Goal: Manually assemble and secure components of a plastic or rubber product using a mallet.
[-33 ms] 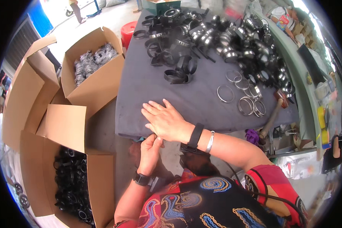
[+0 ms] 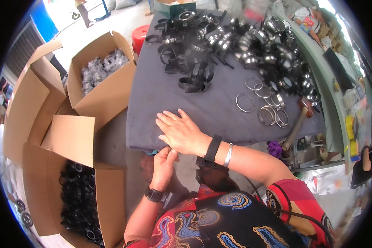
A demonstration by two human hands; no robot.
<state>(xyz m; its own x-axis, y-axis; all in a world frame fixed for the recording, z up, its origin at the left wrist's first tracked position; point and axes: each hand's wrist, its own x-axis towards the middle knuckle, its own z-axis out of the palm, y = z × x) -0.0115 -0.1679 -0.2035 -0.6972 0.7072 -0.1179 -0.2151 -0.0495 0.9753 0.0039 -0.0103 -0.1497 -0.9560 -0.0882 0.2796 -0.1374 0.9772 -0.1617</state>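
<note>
Bare grey table (image 2: 202, 103) between black rings (image 2: 192, 84) and near edge.

Dark grey cloth-covered table (image 2: 219, 111). Heap of black and metal rings (image 2: 235, 41) along far side, loose black ring (image 2: 192, 84) nearer middle, thin silver hoops (image 2: 262, 103) at right, wooden-handled tool (image 2: 295, 128) at right edge. Right hand (image 2: 182, 132) flat on near edge.

Cardboard boxes (image 2: 97, 89), metal rings (image 2: 245, 103), mallet (image 2: 295, 129).
</note>
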